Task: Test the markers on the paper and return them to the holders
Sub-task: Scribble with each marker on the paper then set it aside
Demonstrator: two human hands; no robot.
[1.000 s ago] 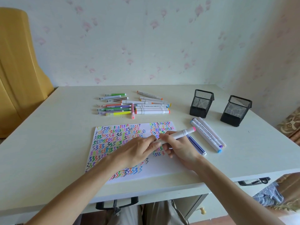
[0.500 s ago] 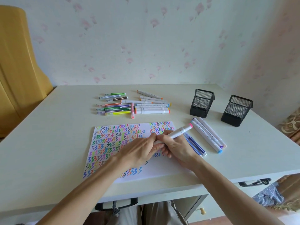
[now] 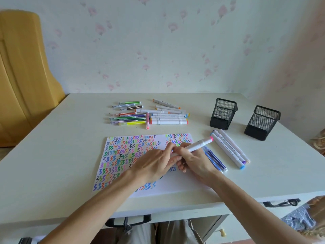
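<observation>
Your table (image 3: 52,164) is biggest here; the paper (image 3: 175,184) lies flat near its front edge, thin and floppy, prob. slides if you drag a tip hard, so keep a palm on it. Two mesh holders (image 3: 223,113), (image 3: 262,122) stand back right, light, likely tip if bumped; drop markers straight in. Untested markers (image 3: 168,121) lie behind the paper. Your right hand (image 3: 195,162) grips the pink-capped marker (image 3: 198,146) mid-barrel, over the paper's right edge; left hand (image 3: 154,166) pinches its lower end, cap or tip hidden. Marker's light, stiff, smooth plastic: hold the barrel, not the cap.
</observation>
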